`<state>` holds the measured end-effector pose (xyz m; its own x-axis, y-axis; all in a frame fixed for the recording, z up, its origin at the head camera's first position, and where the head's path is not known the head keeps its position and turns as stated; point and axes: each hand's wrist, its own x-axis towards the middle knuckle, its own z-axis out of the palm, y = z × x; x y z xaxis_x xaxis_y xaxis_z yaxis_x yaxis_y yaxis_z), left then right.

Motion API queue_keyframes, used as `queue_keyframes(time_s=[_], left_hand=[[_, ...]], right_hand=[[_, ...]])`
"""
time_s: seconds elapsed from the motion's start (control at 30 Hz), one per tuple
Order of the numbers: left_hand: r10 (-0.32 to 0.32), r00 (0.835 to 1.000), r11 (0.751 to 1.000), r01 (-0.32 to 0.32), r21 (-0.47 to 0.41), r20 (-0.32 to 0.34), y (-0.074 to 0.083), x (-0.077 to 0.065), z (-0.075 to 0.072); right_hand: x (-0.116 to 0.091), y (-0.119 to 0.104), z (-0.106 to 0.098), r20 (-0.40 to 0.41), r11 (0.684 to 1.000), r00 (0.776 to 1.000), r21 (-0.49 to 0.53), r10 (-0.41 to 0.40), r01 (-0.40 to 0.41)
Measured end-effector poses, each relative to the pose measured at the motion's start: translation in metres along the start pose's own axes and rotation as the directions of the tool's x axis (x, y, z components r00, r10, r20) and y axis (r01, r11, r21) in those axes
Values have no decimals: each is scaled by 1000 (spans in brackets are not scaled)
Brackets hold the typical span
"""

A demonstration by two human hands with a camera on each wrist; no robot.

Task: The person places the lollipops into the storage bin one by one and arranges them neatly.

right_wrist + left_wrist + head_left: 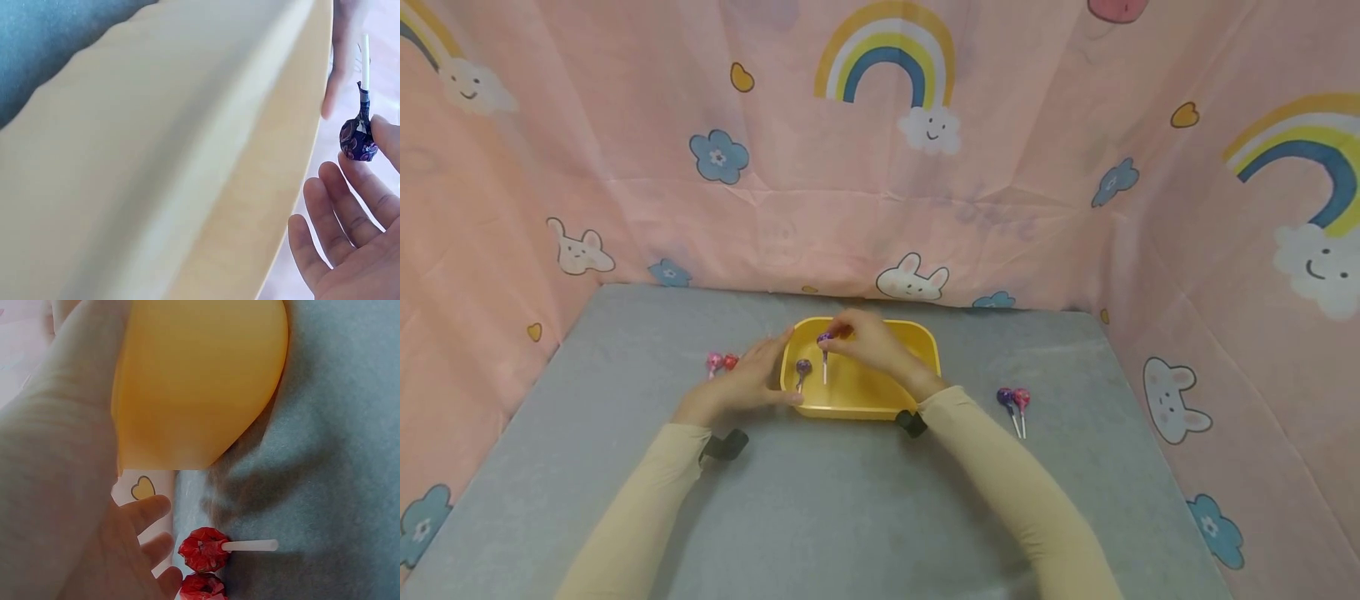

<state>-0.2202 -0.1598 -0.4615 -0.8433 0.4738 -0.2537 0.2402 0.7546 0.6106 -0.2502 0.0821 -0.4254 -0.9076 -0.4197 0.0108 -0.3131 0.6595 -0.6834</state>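
My right hand [871, 340] pinches a purple-wrapped lollipop [358, 139] by its candy end between thumb and index finger. Its white stick points down over the yellow tray [865, 412] in the head view, and the other fingers are spread. Inside the tray at the left lies a second purple lollipop [803, 367]. My left hand [748, 379] rests against the tray's left end, fingers extended along the rim and thumb near the front corner. Close by its fingers, a red lollipop [203, 549] lies on the table beside a pink one [714, 361].
Right of the tray, a purple lollipop [1006, 397] and a pinkish-red lollipop [1022, 398] lie side by side on the grey table [850, 508]. A pink patterned cloth [820, 225] hangs around the back and sides.
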Motion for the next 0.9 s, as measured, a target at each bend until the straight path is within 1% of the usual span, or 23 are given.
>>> queue_keyframes(time_s=[0.3,0.57,0.7,0.9], left_hand=[[-6,1000,1000,6,16,8,1,-1,-1],[-10,1000,1000,10,13,5,-1,0,0],[-8,1000,1000,8,9,0,-1,1,0],[15,1000,1000,-15,6,-9,-2,0,0]], right_hand=[[2,5,13,-9,1000,1000,10,18,-18],[3,10,24,-7,998,998,24,64,-64],[3,13,28,-6,997,997,38,75,-74],[4,17,34,-20,995,996,62,82,-80]])
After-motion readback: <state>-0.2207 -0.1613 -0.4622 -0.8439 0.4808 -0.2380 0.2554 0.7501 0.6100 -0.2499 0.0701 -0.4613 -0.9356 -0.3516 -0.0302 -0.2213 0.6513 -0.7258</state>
